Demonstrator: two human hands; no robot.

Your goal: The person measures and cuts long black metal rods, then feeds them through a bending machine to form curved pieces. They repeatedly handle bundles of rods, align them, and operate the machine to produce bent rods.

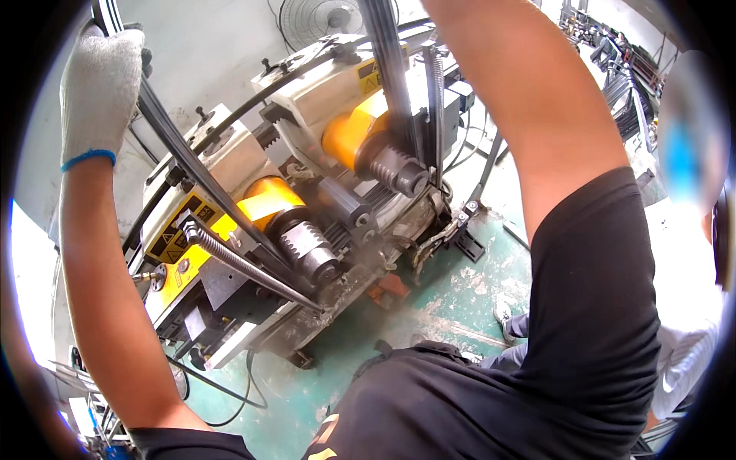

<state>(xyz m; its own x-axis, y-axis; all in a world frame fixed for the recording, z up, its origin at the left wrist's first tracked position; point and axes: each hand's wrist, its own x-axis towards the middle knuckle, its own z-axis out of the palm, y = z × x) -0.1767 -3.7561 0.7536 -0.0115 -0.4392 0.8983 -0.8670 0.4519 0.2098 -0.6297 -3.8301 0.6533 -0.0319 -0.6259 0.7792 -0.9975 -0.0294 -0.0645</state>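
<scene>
Nearest: black shirt [475, 399] of the person is filling the lower frame, both bare forearms rising from it.
Left hand: left hand [100, 84], in a white knit glove with a blue cuff, is closing around the top of a long dark bar [195, 169] that is slanting down into the left yellow-guarded roller head [307, 253].
Machine: cream and yellow machine [230, 230] is standing on a green floor [429, 307], its two grooved rollers side by side.
Second bar: second dark bar [395, 84] is running down into the right roller head [399, 169].
Right hand: right hand is reaching up out of frame; I cannot tell whether it is gripping anything.
Far right: another person's striped sleeve [682, 353] is showing.
Risk: in my judgement, glove fabric or a sliding hand could be getting drawn toward the rollers if a bar feeds suddenly; a loosely held bar could be whipping sideways.
Count: two bars, two roller heads, one gloved hand visible, one fan [318, 19].
</scene>
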